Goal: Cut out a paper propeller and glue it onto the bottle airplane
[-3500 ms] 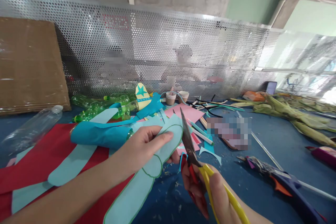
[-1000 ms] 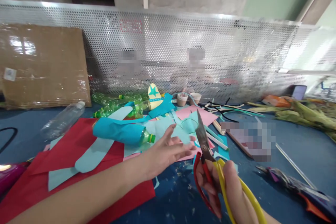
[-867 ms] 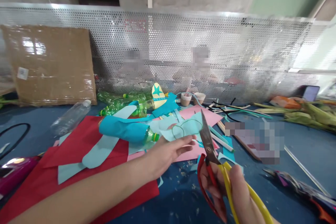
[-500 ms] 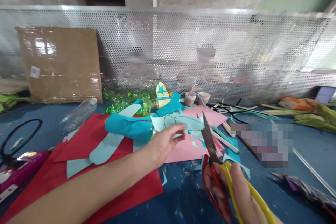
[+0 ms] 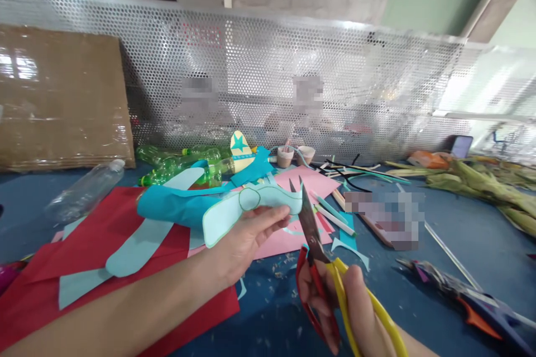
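Note:
Between the thumb and fingers of my left hand [image 5: 251,237] is a light blue paper propeller shape [image 5: 226,213], with a green outline and a circle drawn at its middle. My right hand [image 5: 335,295] grips scissors [image 5: 312,223] with one yellow and one red handle. Their blades are slightly parted and point up and away, and the tips are at the paper's right end. Behind my left hand lies a bottle wrapped in blue paper [image 5: 176,206], resting on red paper [image 5: 125,220] and a pale blue rounded strip [image 5: 138,251].
Green bottles [image 5: 184,167] and a clear bottle [image 5: 87,189] lie at the back left. A glue gun [image 5: 456,295] and a phone [image 5: 385,220] are on the right. Two paper cups [image 5: 285,156] stand by the perforated metal screen [image 5: 259,61]. Pink paper [image 5: 312,181] and scraps lie behind the scissors.
My left hand has turned the paper shape end for end and shifted its hold to the middle. The scissors stay in my right hand. The view swung right, then partly back.

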Motion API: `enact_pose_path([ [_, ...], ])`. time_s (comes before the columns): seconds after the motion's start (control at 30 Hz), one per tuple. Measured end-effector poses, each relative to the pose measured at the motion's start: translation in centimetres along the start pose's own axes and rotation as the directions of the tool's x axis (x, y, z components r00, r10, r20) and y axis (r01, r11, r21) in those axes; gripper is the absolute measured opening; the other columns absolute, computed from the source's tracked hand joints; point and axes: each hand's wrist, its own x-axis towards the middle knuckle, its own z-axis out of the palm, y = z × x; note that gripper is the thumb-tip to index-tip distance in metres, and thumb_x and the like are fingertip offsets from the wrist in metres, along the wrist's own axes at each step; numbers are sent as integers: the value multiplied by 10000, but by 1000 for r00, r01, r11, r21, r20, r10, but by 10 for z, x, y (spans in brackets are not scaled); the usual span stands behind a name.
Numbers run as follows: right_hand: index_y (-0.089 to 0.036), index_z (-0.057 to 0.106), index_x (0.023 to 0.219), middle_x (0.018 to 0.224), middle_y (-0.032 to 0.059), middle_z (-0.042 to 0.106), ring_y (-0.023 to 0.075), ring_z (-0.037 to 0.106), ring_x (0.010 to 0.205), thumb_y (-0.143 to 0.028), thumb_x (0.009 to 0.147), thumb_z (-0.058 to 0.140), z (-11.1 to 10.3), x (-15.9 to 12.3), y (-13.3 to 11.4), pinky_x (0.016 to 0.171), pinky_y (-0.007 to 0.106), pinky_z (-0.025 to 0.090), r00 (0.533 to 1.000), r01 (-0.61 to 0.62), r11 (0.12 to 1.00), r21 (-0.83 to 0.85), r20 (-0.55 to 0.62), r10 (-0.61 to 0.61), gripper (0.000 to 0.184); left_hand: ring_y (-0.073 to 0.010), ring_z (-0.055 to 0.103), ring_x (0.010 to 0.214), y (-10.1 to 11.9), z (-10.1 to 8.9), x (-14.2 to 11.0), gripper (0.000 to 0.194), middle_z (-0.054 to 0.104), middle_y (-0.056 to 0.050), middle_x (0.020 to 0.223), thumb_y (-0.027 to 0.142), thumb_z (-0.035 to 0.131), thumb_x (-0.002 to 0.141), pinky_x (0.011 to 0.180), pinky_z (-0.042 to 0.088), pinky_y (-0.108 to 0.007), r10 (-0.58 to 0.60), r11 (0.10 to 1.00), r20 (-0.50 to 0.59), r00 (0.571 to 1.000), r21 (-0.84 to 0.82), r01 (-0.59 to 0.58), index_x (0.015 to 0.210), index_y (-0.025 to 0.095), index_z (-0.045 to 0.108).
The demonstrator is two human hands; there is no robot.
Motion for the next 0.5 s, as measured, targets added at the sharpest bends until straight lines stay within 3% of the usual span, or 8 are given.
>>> enact_pose_path([
  [0.13,-173,593,918,626,-49,440,117,514,451,-990,637,246,0,0,5,430,251,453,997,56,996,62,57,-60,931,-147,701,788,-1,-2,0,256,780,-7,821,299,910,591,794,577,-242,53,998,-43,998,28,-51,779,177,785],
  [0.23,-185,616,981,665,-25,447,155,519,531,-958,663,351,3,3,3,511,320,545,994,95,995,37,52,-97,877,-144,703,755,-1,-2,-1,218,780,-16,811,327,874,656,774,573,-232,70,994,-75,995,87,-63,789,176,789],
  [0.5,-209,623,989,690,25,476,230,542,602,-898,757,282,7,1,-14,508,365,557,997,80,987,-137,-11,-82,803,-189,709,795,1,-2,-7,182,784,-15,847,390,796,749,781,550,-280,180,921,-54,982,359,-149,831,228,778],
])
